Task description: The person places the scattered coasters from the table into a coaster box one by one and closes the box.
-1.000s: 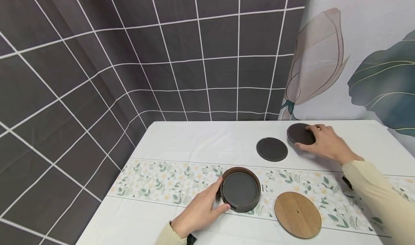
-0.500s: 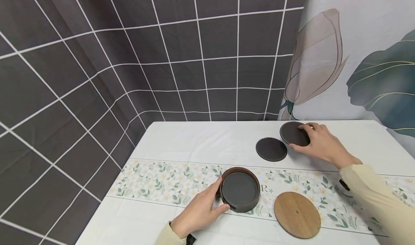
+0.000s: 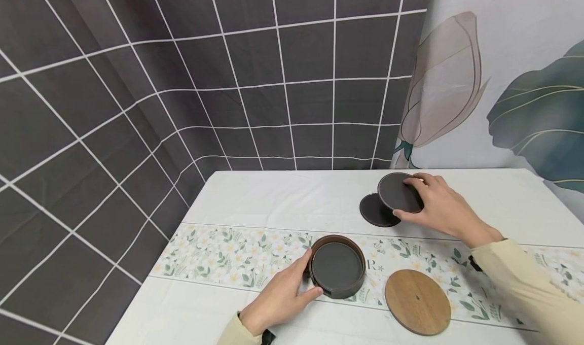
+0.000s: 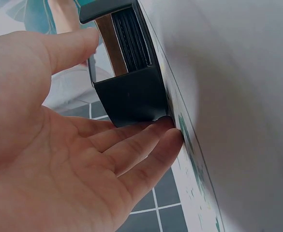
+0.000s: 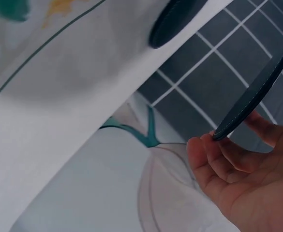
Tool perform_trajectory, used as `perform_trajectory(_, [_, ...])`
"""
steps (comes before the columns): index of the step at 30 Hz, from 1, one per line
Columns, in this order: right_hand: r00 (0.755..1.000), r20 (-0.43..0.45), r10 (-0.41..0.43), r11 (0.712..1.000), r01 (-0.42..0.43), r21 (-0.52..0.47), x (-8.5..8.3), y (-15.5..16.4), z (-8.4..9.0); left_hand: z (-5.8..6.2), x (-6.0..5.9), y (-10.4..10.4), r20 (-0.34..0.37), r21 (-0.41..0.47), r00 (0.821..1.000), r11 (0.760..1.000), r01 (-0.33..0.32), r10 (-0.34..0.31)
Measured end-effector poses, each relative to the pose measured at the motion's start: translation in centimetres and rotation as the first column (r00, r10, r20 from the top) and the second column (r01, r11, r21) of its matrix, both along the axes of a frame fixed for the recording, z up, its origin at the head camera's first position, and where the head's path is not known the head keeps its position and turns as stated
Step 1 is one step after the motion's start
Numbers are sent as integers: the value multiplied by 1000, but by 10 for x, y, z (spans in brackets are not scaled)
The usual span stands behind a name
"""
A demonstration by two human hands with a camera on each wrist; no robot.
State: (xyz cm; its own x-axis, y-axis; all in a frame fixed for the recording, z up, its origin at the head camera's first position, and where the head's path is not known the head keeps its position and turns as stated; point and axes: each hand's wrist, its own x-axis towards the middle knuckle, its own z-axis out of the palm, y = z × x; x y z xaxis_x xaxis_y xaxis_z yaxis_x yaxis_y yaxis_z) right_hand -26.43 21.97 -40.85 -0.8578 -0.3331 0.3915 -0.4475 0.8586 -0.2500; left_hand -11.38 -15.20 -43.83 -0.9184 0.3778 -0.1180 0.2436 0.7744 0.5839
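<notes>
1. Dark backdrop [image 3: 255, 81] with pale grid lines meets a flower-printed panel [image 3: 456, 91], above a white table [image 3: 274, 198] crossed by a floral band [image 3: 219, 256]. The panel is cut off at my feed's right edge.
2. The right hand [image 3: 444, 205] pinches a dark coaster [image 3: 397, 190] at its edge, clear of the table, near the far side. In my right wrist view it shows nearly edge-on, its upper end cropped by the frame.
3. A second coaster [image 3: 374, 210] lies flat on the table, partly hidden from my head view by the raised one.
4. The left hand [image 3: 280, 294] touches the side of a round holder [image 3: 347, 290], fingers loosely extended, thumb at the holder's front. The hand covers part of its wall.
5. Coasters sit stacked in the holder; through its slot I make out several dark edges [image 4: 131, 41], perhaps too shadowed to count fairly.
6. A wooden disc [image 3: 417, 304] lies near the holder, partly on the floral band; both pale sleeves [image 3: 524, 274] run out of frame.
</notes>
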Motion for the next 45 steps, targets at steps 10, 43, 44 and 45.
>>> perform_trajectory(10, [998, -47, 41, 999, -40, 17, 15, -15, 8, 0, 0, 1, -14, -15, 1000, 1000, 0, 0])
perform_trajectory(43, [988, -91, 128, 992, -126, 24, 56, -54, 11, -1, 0, -1, -25, -8, 1000, 1000, 6, -6])
perform_trajectory(44, [987, -90, 130, 991, -129, 23, 57, -56, 11, -1, 0, -1, -25, -9, 1000, 1000, 6, -7])
perform_trajectory(45, [987, -88, 133, 991, -131, 22, 59, -57, 11, 0, 0, -1, -25, -9, 1000, 1000, 7, -7])
